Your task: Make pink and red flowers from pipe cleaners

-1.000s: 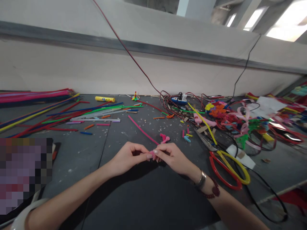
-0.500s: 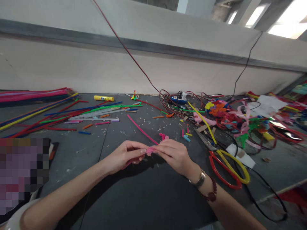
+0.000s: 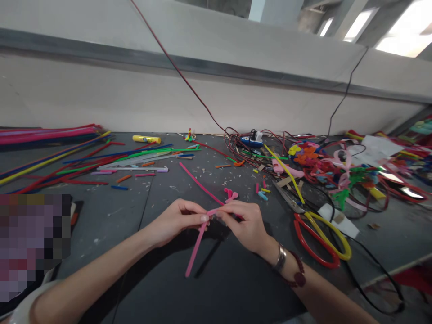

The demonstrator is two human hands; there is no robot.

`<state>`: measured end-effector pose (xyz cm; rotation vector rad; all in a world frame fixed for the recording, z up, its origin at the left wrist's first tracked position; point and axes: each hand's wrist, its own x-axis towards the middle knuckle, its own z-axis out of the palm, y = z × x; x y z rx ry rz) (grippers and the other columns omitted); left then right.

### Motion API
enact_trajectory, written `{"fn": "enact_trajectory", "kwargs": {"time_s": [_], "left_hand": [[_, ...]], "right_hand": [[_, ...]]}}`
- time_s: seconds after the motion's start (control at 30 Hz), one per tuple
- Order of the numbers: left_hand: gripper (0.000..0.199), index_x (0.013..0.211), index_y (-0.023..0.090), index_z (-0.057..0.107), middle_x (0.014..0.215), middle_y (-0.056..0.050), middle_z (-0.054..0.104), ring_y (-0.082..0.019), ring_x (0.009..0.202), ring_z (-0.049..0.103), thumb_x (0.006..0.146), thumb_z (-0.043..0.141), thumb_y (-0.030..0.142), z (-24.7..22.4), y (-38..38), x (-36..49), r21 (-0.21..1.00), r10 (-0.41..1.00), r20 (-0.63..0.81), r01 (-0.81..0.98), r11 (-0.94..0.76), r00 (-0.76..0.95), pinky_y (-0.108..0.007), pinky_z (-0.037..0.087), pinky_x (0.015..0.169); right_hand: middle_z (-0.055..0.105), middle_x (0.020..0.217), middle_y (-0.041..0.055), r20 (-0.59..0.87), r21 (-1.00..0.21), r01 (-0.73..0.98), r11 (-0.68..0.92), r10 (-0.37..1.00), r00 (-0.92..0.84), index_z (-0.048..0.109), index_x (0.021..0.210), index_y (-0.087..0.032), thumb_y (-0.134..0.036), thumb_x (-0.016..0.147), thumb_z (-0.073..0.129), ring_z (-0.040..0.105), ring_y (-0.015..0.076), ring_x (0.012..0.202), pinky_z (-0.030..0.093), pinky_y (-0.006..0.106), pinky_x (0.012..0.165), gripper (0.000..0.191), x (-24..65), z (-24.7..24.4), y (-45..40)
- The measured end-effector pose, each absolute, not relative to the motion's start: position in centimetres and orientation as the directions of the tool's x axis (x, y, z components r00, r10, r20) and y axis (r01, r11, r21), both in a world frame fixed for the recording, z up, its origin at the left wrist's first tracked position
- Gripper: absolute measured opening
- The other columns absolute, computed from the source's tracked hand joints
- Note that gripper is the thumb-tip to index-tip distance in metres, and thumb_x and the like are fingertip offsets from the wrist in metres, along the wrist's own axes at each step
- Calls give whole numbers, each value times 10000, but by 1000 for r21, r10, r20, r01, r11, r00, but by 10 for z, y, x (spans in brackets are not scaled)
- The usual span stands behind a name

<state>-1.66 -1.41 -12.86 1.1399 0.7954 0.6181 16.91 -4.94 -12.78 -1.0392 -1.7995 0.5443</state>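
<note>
My left hand (image 3: 177, 222) and right hand (image 3: 245, 222) meet in front of me over the dark grey workbench (image 3: 256, 281), nearer its near edge than its far edge. Neither hand is spread: in each, the thumb and fingertips press together in a tight pinch, and the two pinches sit almost touching on a pink pipe cleaner (image 3: 199, 189). Its long arm leaves the grip at my right hand's fingers and runs diagonally up and to the left, toward the far edge of the bench. A pink length (image 3: 196, 248) drops from under my left thumb toward the near edge, slanting down and left, so its free tip lies closer to my left hand than my right. My fingers hide the crossing, so I cannot tell whether these are one bent stem or two joined stems.

Just past my right hand, a curled pink piece (image 3: 230, 194) sits on the bench, apart from my fingers. Further right lie scissors with red and yellow loop handles (image 3: 312, 254), beside a tangle of colored wire shapes (image 3: 324, 166). Toward the left edge, loose pipe cleaners (image 3: 50, 135) lie in long bundles, with a yellow glue stick (image 3: 146, 139) beyond them near the far edge.
</note>
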Motion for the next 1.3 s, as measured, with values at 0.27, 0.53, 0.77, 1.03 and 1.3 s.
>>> {"fn": "enact_trajectory", "kwargs": {"time_s": [0.27, 0.53, 0.77, 1.03, 1.3], "left_hand": [[98, 746, 169, 688, 702, 5, 705, -116, 670, 631, 650, 705, 160, -129, -15, -15, 991, 830, -82, -41, 125, 552, -208, 483, 659], [48, 681, 143, 680, 622, 9, 674, -103, 613, 594, 688, 676, 191, -127, -13, -15, 998, 850, -47, 54, 21, 524, -184, 458, 617], [78, 676, 140, 664, 607, 10, 651, -96, 595, 573, 699, 661, 215, -125, -13, -15, 994, 863, -90, 104, 44, 497, -175, 445, 597], [131, 691, 146, 674, 609, 4, 637, -97, 585, 540, 724, 633, 266, -128, -10, -15, 988, 861, -117, 146, 50, 496, -177, 424, 573], [159, 684, 133, 681, 585, 4, 617, -90, 556, 505, 730, 617, 271, -126, -10, -16, 983, 824, -149, 169, 66, 547, -180, 399, 556]], "right_hand": [[657, 601, 18, 302, -872, 351, 342, 939, -165, 686, 707, -168, -261, 794, 555, 581, 109, 521, 453, 206, 529, 182, 162, -131, -54], [602, 538, 4, -9, -985, 169, 37, 964, -265, 682, 648, -127, -351, 768, 576, 501, 74, 472, 404, 179, 474, 275, 159, -134, -51], [661, 644, 44, -82, -995, 85, -58, 948, -308, 695, 752, -123, -355, 765, 568, 580, 97, 537, 478, 213, 537, 264, 159, -134, -50], [655, 602, 36, -66, -968, 252, -1, 967, -248, 693, 733, -117, -274, 747, 592, 554, 81, 493, 455, 181, 498, 187, 159, -133, -49], [635, 586, 34, -114, -977, 208, -53, 949, -293, 671, 695, -114, -325, 741, 597, 525, 71, 468, 437, 191, 487, 228, 162, -132, -47]]}}
